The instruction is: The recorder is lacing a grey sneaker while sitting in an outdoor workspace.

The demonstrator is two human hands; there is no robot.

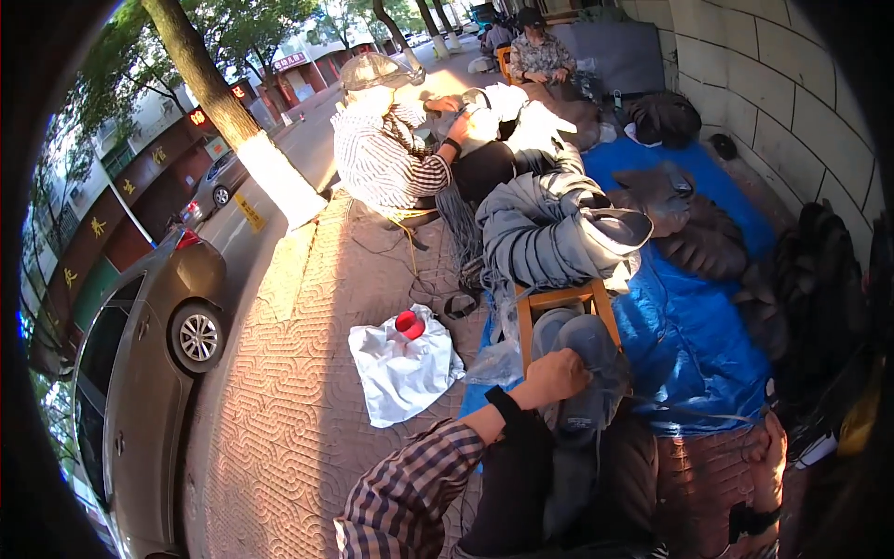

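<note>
My left hand (557, 376), with a dark band at the wrist, is curled closed over grey caps (596, 347) in front of my lap. What its fingers hold, if anything, is hidden. At the lower right, my right hand (769, 447) rests at the side of brownish cloth (703, 480) over my leg; its fingers are too unclear to read. A thin pale strip (708, 404) runs across toward that hand. Just ahead, a long bundle of nested grey caps (535, 233) lies on a wooden stool (526, 326).
A blue tarp (694, 345) with dark cap stacks (703, 238) spreads to the right, beside a block wall (768, 102). A white bag (396, 373) bearing a red round thing (410, 324) lies left. Seated people (391, 154) work ahead; a parked car (149, 373) stands left.
</note>
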